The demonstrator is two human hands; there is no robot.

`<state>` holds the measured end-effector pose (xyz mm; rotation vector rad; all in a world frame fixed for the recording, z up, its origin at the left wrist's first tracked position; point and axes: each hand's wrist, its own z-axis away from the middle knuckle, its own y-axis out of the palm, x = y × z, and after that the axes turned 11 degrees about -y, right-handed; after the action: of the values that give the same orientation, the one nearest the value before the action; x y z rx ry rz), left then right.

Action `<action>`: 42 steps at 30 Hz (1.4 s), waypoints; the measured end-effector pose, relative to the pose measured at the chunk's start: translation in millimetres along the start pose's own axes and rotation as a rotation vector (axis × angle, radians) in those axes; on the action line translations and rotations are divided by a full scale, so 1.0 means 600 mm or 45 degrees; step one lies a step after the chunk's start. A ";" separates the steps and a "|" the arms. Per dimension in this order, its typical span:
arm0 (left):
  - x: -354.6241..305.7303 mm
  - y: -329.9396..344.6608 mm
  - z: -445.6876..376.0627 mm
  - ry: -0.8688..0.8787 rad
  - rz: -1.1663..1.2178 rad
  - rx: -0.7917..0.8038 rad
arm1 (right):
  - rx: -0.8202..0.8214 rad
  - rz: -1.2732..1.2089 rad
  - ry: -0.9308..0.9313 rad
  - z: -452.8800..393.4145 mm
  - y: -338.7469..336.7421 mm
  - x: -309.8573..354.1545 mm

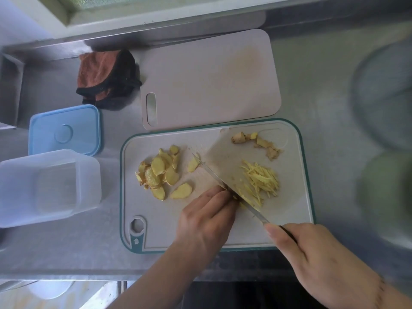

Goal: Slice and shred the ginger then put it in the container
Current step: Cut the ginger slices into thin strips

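Observation:
On the teal-rimmed cutting board (156,230) a heap of yellow ginger slices (159,172) lies at the left and a pile of fine ginger shreds (260,179) at the right. Knobbly ginger trimmings (256,142) sit at the board's far right corner. My right hand (323,264) grips the handle of a wide knife (225,166), whose blade stands edge-down across the board. My left hand (209,221) presses its fingertips down on ginger slices right against the blade; those slices are mostly hidden. The clear plastic container (49,188) stands open to the left of the board.
The container's blue lid (64,130) lies behind it. A second pale cutting board (209,79) lies beyond the first, with a brown and black cloth (107,79) to its left. A blurred round bowl (385,97) is at the right on the steel counter.

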<state>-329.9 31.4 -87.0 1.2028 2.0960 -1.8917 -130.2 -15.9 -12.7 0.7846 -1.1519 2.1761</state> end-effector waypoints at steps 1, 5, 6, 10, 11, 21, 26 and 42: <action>0.000 0.000 -0.001 0.005 0.007 -0.005 | 0.004 -0.006 0.017 0.000 -0.002 0.003; 0.000 0.001 -0.001 0.012 0.014 -0.029 | 0.047 0.016 0.049 -0.007 0.004 0.010; 0.000 0.002 0.000 0.012 0.012 -0.032 | 0.055 0.019 0.041 -0.009 0.007 0.010; 0.003 0.003 0.002 0.012 -0.005 -0.018 | -0.006 -0.022 0.048 -0.015 0.004 0.000; 0.003 0.003 0.004 0.013 -0.016 -0.009 | -0.024 -0.026 0.045 -0.014 0.002 -0.003; 0.009 -0.002 0.007 0.040 -0.074 0.052 | -0.104 -0.046 0.012 -0.009 -0.001 -0.012; 0.007 -0.002 0.006 0.014 -0.039 0.033 | -0.052 -0.095 -0.019 -0.001 0.001 -0.007; 0.005 0.005 0.008 0.006 -0.015 -0.026 | -0.027 0.017 0.042 -0.026 0.011 0.004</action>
<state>-332.4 28.2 -92.0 1.1938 2.1244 -1.8693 -140.2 -5.1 -21.6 0.7315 -1.1645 2.1761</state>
